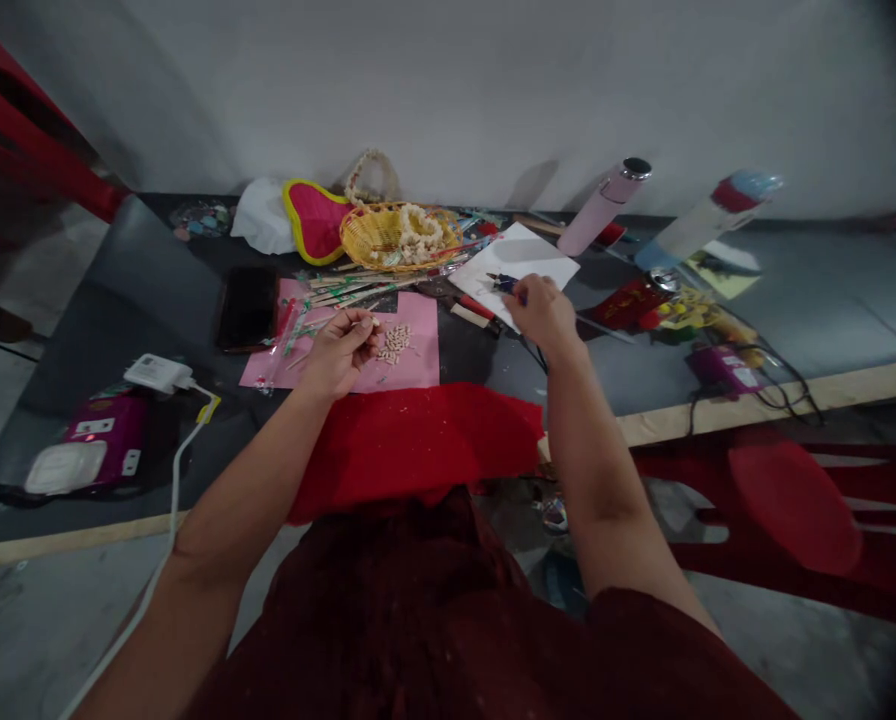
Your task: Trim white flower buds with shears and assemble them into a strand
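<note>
Over the pink sheet (pixel 418 355), my left hand (pixel 341 350) pinches a small pale bead between thumb and fingertips. Just right of those fingers lies a pile of small pale beads (pixel 394 345). My right hand (pixel 544 312) is closed around a dark blue-handled tool (pixel 504 284), whose pointed tip points left over the white paper (pixel 521 250). A red-handled tool (pixel 472 306) lies below the paper, between my hands. Thin sticks with green parts (pixel 358 285) are spread behind the left hand.
Behind are a yellow basket (pixel 358 238), a pink flask (pixel 594 215) and a bottle (pixel 707 220). A black phone (pixel 247 308) and purple power box (pixel 110 440) are left. At right lie a red can (pixel 635 300) and cables. A red cloth (pixel 425 440) covers the near edge.
</note>
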The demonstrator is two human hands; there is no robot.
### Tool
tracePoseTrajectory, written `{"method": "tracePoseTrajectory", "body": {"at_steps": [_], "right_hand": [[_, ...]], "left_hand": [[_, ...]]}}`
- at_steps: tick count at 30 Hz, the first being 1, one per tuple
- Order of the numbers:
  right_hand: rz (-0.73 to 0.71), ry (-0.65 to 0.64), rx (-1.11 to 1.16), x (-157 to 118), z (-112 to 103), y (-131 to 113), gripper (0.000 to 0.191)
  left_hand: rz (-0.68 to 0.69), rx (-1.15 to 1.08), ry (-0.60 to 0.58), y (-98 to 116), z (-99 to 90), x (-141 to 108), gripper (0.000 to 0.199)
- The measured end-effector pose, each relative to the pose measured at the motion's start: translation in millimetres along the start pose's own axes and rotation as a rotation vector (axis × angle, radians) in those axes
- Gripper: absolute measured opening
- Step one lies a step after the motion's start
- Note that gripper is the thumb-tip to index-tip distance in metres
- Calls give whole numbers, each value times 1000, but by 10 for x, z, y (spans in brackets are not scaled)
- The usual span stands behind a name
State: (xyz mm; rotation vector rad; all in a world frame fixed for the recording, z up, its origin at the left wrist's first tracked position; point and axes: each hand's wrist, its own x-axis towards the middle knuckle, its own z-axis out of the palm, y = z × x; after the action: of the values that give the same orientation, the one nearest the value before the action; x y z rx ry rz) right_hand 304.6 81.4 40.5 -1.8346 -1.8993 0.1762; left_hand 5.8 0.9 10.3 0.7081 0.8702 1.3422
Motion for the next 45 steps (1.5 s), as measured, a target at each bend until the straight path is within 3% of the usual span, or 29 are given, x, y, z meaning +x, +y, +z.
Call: {"method": "tracePoseTrajectory", "body": {"at_steps": [4,6,9,16,22,26,37,45], "right_hand": [[-295,-287,192,-289,256,-562,9],[-347,-399,188,-402,394,-768,12],[-315,-447,128,-491,553,-909,16],[-335,-405,77,-494,706,-858,14],[-414,-151,558,-549,721,-879,10],[-481,-63,723,-618,750,-917,8],[-603,-36,736,-665,748,-959,5],[-583,-38,721,-675,739,-950,7]], "left_hand": [[1,-6,0,-15,-18,1,18],[4,-10,-2,-16,-29,4,18],[5,-3,4,-16,-30,1,18],[-20,20,-22,-43,5,-18,17],[-9,38,-26,-75,40,-29,21],[-17,49,-39,-91,70,-49,27],[-20,129,-72,-119,98,-77,29],[-25,126,-56,-107,106,-78,31]]}}
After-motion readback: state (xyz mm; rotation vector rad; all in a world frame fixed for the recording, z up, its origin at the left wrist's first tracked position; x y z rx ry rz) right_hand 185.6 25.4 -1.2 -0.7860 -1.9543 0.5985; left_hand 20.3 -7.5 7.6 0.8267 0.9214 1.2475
